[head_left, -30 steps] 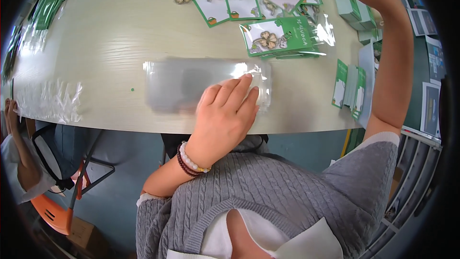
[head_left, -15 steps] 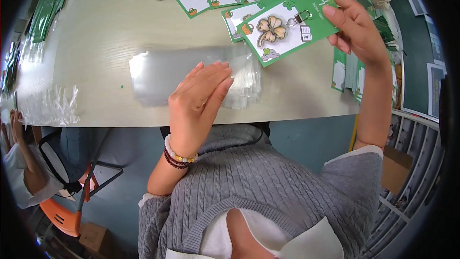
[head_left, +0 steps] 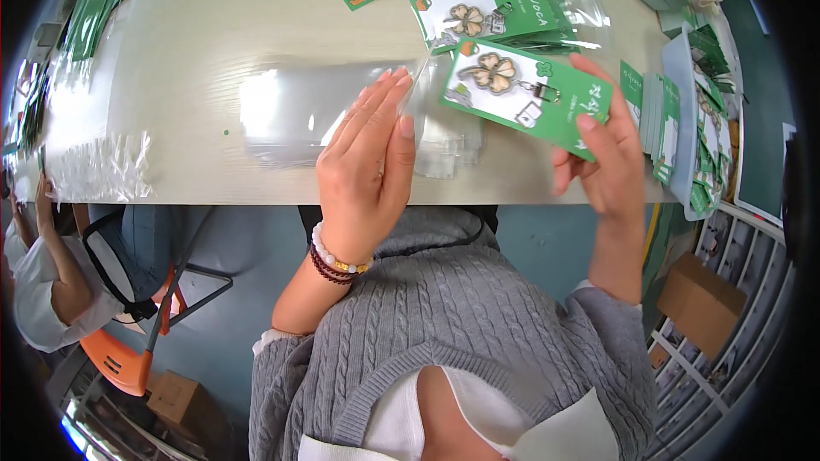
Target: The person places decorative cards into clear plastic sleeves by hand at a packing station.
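My right hand [head_left: 611,145] grips the green end of a green-and-white card [head_left: 559,107] between thumb and fingers. A wooden four-leaf-clover keychain [head_left: 493,73] with a metal clasp is fixed on the card. The card is in the air, its white end near the right end of a stack of clear plastic bags [head_left: 286,111]. My left hand [head_left: 367,145] rests over the stack with fingers straight and side by side, and holds nothing I can see. By its fingertips the edge of a clear bag [head_left: 418,84] stands raised.
Several more clover cards [head_left: 465,17] lie overlapped beyond the bags. At the right are upright cards [head_left: 658,115] and a pale bin [head_left: 681,111] of packed ones. Thin clear plastic pieces [head_left: 102,166] and packed green cards [head_left: 94,13] lie at left. Another person's arm [head_left: 64,265] shows at far left.
My right hand has brought the card down and toward me, turning it so its green end now points down to the right. A bag's edge now stands up by my left fingertips.
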Demonstrator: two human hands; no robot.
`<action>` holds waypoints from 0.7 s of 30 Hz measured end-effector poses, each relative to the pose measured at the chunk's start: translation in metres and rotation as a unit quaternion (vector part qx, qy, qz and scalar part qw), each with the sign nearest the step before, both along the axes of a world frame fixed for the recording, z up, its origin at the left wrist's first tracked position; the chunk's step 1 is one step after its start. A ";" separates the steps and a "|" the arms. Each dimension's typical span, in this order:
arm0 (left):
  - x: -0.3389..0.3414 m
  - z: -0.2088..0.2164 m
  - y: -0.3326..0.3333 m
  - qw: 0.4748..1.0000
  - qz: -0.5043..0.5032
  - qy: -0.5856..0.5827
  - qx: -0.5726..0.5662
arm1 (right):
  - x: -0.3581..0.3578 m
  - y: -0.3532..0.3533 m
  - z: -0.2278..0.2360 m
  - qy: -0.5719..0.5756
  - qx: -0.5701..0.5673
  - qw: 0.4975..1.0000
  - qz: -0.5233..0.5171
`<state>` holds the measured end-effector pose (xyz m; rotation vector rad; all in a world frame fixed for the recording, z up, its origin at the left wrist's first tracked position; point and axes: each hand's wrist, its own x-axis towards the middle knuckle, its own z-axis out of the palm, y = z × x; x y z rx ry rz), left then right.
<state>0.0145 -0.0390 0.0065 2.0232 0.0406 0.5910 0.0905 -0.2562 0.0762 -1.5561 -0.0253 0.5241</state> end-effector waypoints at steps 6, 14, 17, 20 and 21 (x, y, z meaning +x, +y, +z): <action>0.000 -0.005 -0.006 0.998 0.002 -0.018 0.061 | -0.041 0.031 -0.020 0.015 0.115 0.986 -0.118; -0.002 -0.001 -0.007 0.999 -0.013 0.030 -0.004 | -0.054 0.027 -0.025 0.065 0.131 0.989 -0.011; -0.003 0.000 -0.005 0.998 -0.012 0.063 -0.023 | -0.052 0.026 -0.026 0.057 0.120 0.991 0.008; 0.000 -0.004 -0.005 0.999 -0.014 0.052 -0.004 | -0.052 0.027 -0.026 0.053 0.115 0.992 -0.011; 0.000 -0.007 -0.005 0.999 -0.014 0.023 0.024 | -0.051 0.025 -0.027 0.064 0.118 0.991 0.007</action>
